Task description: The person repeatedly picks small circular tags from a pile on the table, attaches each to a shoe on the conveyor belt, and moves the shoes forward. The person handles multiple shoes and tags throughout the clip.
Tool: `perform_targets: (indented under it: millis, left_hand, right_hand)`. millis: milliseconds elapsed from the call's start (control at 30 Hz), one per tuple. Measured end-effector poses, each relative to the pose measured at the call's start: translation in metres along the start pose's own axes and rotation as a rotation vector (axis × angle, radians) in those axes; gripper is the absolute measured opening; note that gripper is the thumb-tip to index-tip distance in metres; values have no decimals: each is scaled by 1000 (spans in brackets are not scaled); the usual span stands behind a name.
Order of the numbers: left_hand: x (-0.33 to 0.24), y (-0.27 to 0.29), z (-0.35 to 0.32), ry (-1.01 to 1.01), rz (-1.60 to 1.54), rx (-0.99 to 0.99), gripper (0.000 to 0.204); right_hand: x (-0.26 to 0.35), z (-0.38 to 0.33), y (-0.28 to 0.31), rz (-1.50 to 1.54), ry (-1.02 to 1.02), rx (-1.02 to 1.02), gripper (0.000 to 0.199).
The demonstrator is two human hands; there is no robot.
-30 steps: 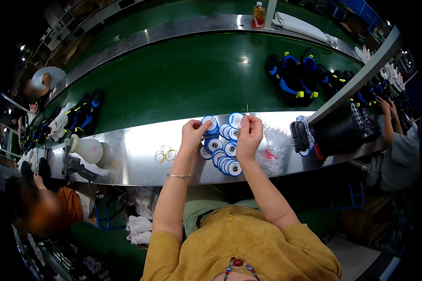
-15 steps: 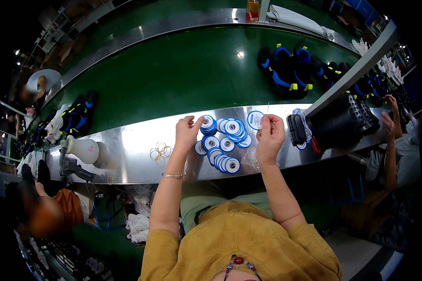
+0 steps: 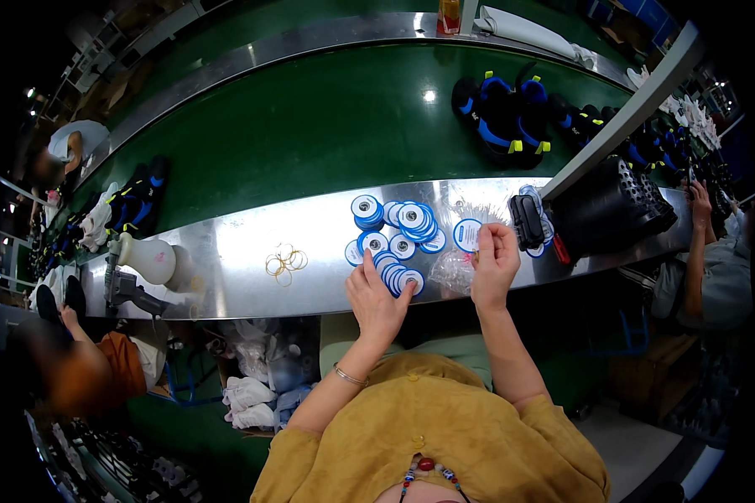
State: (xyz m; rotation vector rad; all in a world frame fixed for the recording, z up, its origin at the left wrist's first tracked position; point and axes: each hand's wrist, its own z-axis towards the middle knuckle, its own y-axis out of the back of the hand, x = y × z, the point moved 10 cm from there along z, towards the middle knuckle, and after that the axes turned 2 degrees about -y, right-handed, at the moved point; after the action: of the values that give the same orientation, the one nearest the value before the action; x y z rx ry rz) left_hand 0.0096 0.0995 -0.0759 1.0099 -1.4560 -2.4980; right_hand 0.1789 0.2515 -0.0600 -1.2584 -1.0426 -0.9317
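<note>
A broad green surface (image 3: pixel 294 117) meets the far edge of a long steel desk (image 3: pixel 235 251), whose near edge passes just in front of a worker in a mustard top. Blue-rimmed white discs (image 3: pixel 402 246) lie in overlapping groups between the 2 edges, with clear plastic (image 3: pixel 451 272) close at right. The worker's left hand (image 3: pixel 377 306) spreads thumb and fingers wide over the nearest discs, touching them; the right hand (image 3: pixel 495 260) pinches 1 printed disc (image 3: pixel 466 235) near the plastic. A stretch of metal separates the discs from yellowish bands (image 3: pixel 286 266) at left. Dark marks sit at several discs' centers; the pinched one's fine print is unreadable.
</note>
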Motion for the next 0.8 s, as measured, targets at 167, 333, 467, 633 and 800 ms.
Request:
perform_targets:
  millis: [167, 333, 467, 633, 800]
  left_hand:
    - [10, -9, -4, 27, -123, 8, 65]
    - [11, -6, 0, 65, -269, 8, 46]
    - [13, -9, -1, 72, -339, 13, 40]
    - [-11, 11, 6, -87, -404, -12, 38]
    - [-28, 3, 2, -319, -121, 1, 40]
  right_hand:
    - [1, -2, 8, 8, 26, -17, 6]
    - [4, -4, 13, 1, 46, -11, 6]
    - [5, -3, 13, -8, 48, -8, 7]
    - [4, -1, 15, 6, 17, 15, 7]
    - [4, -1, 16, 6, -2, 19, 7]
